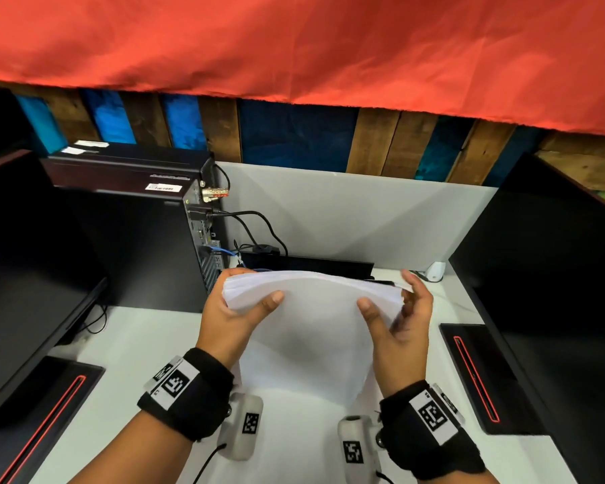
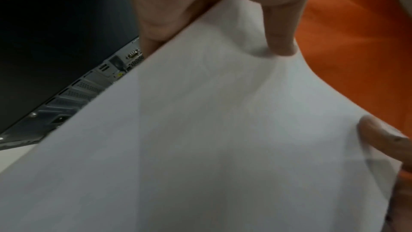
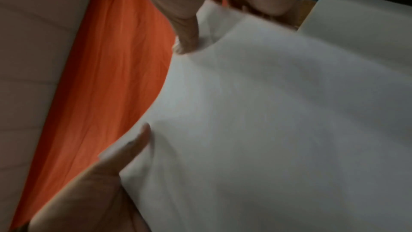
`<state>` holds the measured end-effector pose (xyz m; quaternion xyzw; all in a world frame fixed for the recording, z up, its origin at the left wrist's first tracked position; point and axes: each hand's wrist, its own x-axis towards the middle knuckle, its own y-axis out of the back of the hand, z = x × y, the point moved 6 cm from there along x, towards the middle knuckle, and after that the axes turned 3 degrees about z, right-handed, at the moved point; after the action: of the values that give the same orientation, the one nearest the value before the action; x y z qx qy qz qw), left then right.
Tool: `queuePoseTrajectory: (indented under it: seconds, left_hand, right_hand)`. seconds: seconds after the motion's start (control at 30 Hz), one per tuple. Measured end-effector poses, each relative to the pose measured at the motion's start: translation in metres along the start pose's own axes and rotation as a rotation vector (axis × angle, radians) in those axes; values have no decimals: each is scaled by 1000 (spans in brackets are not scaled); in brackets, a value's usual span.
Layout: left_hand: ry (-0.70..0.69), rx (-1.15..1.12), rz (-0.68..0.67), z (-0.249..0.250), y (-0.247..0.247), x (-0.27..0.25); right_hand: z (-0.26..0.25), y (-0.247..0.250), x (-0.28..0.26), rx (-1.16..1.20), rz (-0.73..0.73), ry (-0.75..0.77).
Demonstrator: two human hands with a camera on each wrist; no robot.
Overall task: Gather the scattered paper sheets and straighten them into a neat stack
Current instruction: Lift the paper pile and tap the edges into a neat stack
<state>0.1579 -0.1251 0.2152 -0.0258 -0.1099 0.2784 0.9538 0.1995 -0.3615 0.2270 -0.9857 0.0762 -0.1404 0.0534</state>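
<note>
A stack of white paper sheets stands on its lower edge on the white desk and bows toward me at the top. My left hand pinches its upper left corner, thumb on the front face and fingers behind. My right hand pinches the upper right edge the same way, where the sheets fan apart slightly. In the left wrist view the paper stack fills the frame under my left thumb. In the right wrist view the paper stack lies under my right thumb.
A black computer tower with cables stands close to the left of the paper. Dark monitors flank the desk, each with a base on it. A low black box and a grey partition stand behind. Red cloth hangs above.
</note>
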Motion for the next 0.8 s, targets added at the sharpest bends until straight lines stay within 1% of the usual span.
queuePoseTrajectory:
  seconds: [0.07, 0.13, 0.2, 0.3, 0.4, 0.47, 0.53, 0.6, 0.63, 0.7, 0.77, 0.8]
  left_hand:
    - [19, -50, 44, -2, 1, -2]
    - [34, -112, 78, -2, 2, -5]
    - [13, -122, 104, 2, 2, -5]
    - [-9, -135, 123, 5, -1, -1]
    - [-1, -133, 108, 3, -2, 3]
    - [-11, -119, 111, 5, -1, 3]
    - [-17, -135, 49, 8, -2, 2]
    - [-5, -105, -67, 4, -4, 1]
    - [9, -57, -109, -1, -3, 1]
    - [58, -1, -124, -14, 1, 0]
    - [124, -15, -134, -29, 6, 0]
    - [157, -21, -158, -37, 8, -1]
  right_hand:
    - [-1, -1, -6, -99, 1, 118]
    - [-5, -6, -14, -286, -49, 260]
    - [-5, -11, -17, -365, -109, 290]
    - [-4, -12, -15, -367, -127, 284]
    - [-5, -15, -14, -375, -177, 286]
    - [-6, -15, -12, -372, -172, 293]
    - [-9, -11, -8, -324, -115, 288]
    - [-9, -7, -5, -243, -66, 276]
    - [-9, -5, -5, -200, -58, 253]
    - [-3, -3, -7, -146, -52, 197]
    - [10, 3, -8, -85, -52, 114]
    - [21, 6, -6, -62, -57, 47]
